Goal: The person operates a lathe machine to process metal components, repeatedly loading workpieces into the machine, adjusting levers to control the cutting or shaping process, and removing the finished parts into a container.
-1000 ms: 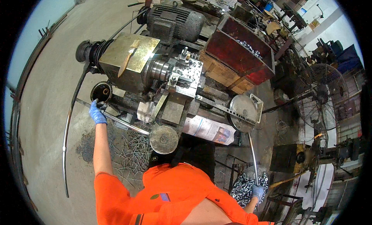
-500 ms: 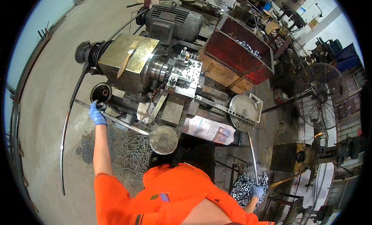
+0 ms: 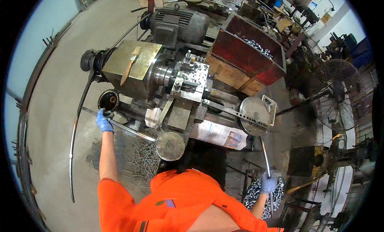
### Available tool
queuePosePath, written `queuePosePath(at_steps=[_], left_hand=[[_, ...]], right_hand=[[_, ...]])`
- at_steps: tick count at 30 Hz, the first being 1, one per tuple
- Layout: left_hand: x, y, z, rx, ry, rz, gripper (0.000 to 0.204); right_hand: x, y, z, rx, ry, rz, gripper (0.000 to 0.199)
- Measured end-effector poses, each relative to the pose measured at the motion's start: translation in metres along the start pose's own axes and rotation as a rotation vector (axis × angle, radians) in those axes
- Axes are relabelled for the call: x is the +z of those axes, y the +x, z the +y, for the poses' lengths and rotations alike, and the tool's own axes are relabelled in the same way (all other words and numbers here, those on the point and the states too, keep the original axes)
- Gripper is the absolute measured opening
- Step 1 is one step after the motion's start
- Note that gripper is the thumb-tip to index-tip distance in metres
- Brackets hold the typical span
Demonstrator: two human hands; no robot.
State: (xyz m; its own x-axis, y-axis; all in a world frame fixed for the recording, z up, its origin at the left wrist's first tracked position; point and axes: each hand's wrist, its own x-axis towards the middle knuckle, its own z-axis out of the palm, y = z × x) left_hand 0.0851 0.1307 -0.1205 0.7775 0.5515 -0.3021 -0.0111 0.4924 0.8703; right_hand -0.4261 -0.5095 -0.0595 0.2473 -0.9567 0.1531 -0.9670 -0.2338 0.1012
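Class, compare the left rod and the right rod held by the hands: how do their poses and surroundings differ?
The left rod slants up-left from a small disc; the right rod runs steeply down from a larger disc.
In view, the left rod passes below a cup; the right rod crosses a pile of metal parts.
Both look slim and shiny.

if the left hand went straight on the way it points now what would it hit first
Most likely the black cup, just beyond the left hand; depth is unclear, so it might pass over instead.
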Motion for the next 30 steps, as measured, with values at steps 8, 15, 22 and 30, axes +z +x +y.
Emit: queuePosePath(at_steps=[8, 15, 22, 30], left_hand=[[0.004, -0.001, 0.005, -0.001, 0.087, 0.035, 0.017], [0.004, -0.011, -0.002, -0.054, 0.001, -0.069, 0.019], [0.009, -0.029, 0.002, -0.072, 0.206, -0.062, 0.03], [-0.056, 0.009, -0.015, -0.142, 0.225, -0.051, 0.033]], right_hand=[[0.007, 0.086, -0.015, -0.211, -0.178, -0.036, 0.041], [0.007, 0.218, -0.063, -0.182, -0.244, -0.003, 0.038], [-0.012, 0.251, -0.134, -0.083, -0.289, -0.013, 0.054], [0.032, 0.147, -0.102, -0.452, 0.108, 0.274, 0.074]])
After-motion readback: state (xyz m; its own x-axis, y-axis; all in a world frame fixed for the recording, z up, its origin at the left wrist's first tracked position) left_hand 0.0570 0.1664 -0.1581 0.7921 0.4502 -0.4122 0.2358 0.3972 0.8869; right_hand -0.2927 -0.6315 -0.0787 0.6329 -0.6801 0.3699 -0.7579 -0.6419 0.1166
